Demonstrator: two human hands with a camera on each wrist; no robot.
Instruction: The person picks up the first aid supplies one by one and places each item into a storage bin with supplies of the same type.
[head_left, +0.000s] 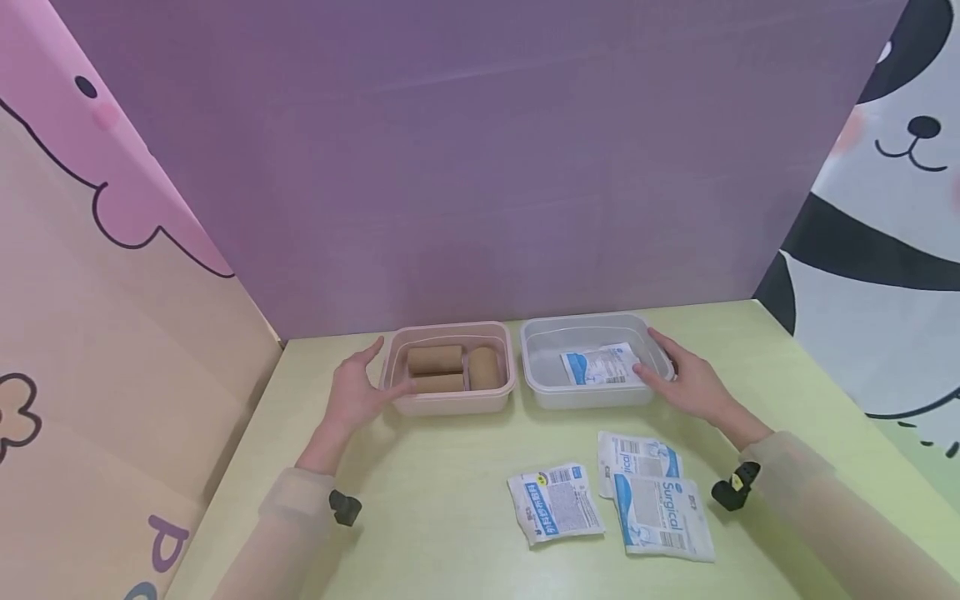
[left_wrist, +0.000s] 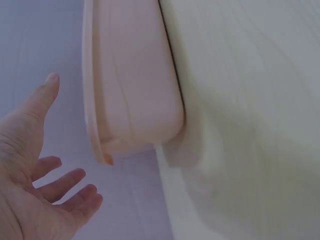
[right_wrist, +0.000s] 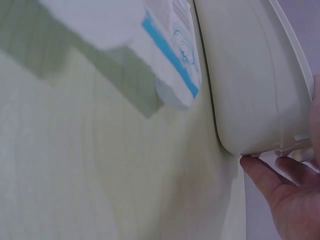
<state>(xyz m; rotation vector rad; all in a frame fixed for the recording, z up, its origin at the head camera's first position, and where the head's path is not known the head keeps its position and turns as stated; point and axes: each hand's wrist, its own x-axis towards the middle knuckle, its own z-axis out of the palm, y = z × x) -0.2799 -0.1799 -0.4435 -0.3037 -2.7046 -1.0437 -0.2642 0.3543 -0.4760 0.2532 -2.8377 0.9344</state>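
Observation:
A pink plastic box (head_left: pixel 453 404) at the back of the table holds brown cylindrical rolls (head_left: pixel 435 360). My left hand (head_left: pixel 356 392) is at its left end, thumb and fingers spread; in the left wrist view a gap shows between that hand (left_wrist: pixel 45 185) and the box wall (left_wrist: pixel 140 75). Beside it stands a white plastic box (head_left: pixel 588 398) with a blue-and-white packet (head_left: pixel 600 365) inside. My right hand (head_left: pixel 690 383) grips this box's right end, thumb over the rim. Fingertips (right_wrist: pixel 255 167) touch its outer wall in the right wrist view.
Nearer on the pale table (head_left: pixel 420 508) lie a small white packet (head_left: pixel 557 504) and, to its right, a packet printed "Surgical" (head_left: pixel 665 517) overlapping another packet (head_left: pixel 637 457). A purple panel (head_left: pixel 465 167) rises behind the boxes.

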